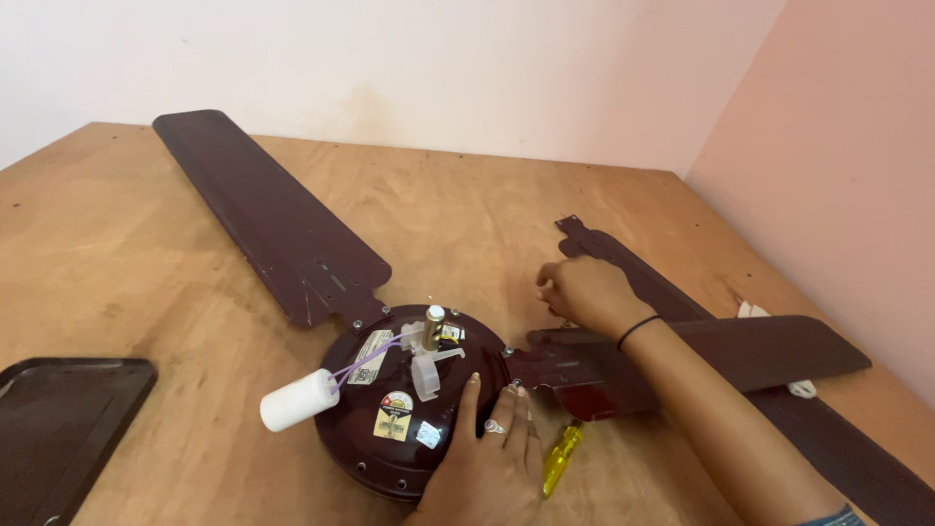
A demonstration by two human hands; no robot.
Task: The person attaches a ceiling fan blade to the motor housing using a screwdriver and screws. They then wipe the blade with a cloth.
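we are pressing left hand [492, 458] flat on fan motor [409, 399] | right hand [582, 292] pinching, contents unclear | far-left blade [268, 214] and right blade [682, 356] sitting at the hub | third blade [58, 429] lying loose near left

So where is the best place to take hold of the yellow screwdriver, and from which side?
Likely the yellow handle of the screwdriver, which lies flat on the table, free beside the left hand. Its tip end runs under the fan blade, so come from above at the near end and draw it toward you.
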